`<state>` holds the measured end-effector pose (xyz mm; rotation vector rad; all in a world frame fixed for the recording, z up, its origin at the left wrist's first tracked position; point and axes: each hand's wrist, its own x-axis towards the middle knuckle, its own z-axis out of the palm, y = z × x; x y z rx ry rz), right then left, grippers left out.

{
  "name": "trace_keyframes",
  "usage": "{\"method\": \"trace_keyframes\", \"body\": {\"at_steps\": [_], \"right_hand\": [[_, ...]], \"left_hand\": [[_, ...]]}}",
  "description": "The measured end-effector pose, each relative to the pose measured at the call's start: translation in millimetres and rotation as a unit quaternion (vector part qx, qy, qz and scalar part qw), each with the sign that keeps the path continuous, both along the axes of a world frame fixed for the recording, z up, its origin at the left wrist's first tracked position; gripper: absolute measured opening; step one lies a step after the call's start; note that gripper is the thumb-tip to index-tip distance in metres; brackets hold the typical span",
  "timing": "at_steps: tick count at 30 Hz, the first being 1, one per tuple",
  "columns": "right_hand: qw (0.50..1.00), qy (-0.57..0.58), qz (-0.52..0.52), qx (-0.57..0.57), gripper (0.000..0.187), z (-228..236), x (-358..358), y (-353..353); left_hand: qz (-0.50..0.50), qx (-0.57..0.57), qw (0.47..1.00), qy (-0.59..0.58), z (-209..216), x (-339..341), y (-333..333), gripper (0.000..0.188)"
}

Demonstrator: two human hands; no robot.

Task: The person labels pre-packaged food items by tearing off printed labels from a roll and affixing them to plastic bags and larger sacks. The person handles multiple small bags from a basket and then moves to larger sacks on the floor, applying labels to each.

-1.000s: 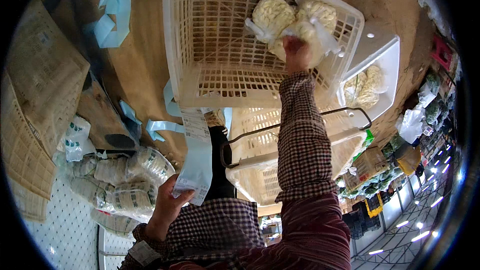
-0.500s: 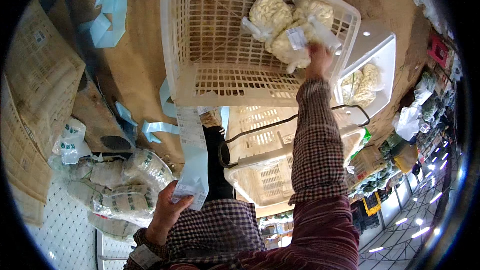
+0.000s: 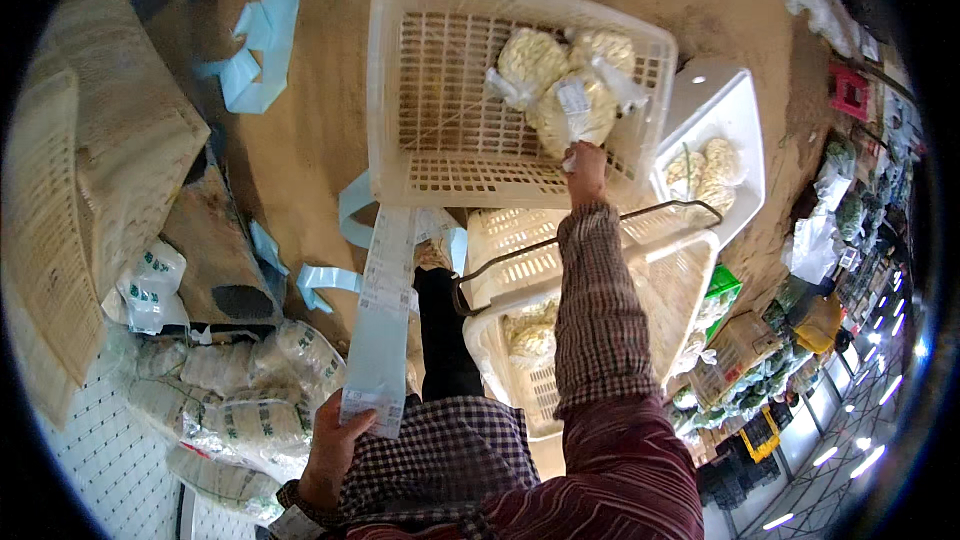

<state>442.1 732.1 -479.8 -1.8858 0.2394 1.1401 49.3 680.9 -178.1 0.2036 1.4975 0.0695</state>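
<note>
A pale plastic crate on the floor holds several clear bags of cream-coloured produce; which kind I cannot tell. My right hand reaches to the crate's near side, its fingers closed on the gathered end of the nearest produce bag. A white printed label sits on that bag. Low at the left, my left hand pinches the end of a long label strip, pale blue with white printed labels. The strip runs up toward the crate's near left corner.
A second crate with a dark handle stands below, with a similar bag inside. To the right is a white box with more bags. Wrapped packs lie lower left; loose blue backing strip lies on the floor.
My right hand has shifted left and nearer, from beside the bags to the near bag's gathered end. The view has shifted, showing a bag in the lower crate. My left hand still holds the strip.
</note>
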Motion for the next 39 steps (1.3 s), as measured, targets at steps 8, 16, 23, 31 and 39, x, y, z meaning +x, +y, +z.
{"method": "trace_keyframes", "body": {"at_steps": [8,16,23,31,39], "right_hand": [[0.915,0.269,-0.102,0.284,0.016,261.0,-126.0,-57.6],[0.903,0.24,0.054,0.353,0.037,470.5,-258.4,-237.1],[0.862,0.457,0.0,0.221,0.038,501.8,-306.2,-367.7],[0.96,0.172,0.092,0.201,0.022,497.3,-271.9,-495.1],[0.807,0.192,-0.432,0.354,0.012,502.5,-77.7,-594.0]], "left_hand": [[0.034,0.159,0.984,-0.076,74.4,-56.8,-88.9,0.029],[0.08,0.306,0.943,-0.105,200.5,-125.2,-211.7,0.025],[0.098,0.419,0.888,-0.161,258.3,-164.3,-289.6,0.023],[0.116,0.342,0.896,-0.26,264.6,-101.7,-336.8,0.031],[-0.026,0.301,0.909,-0.289,291.5,27.2,-385.2,0.036]]}}
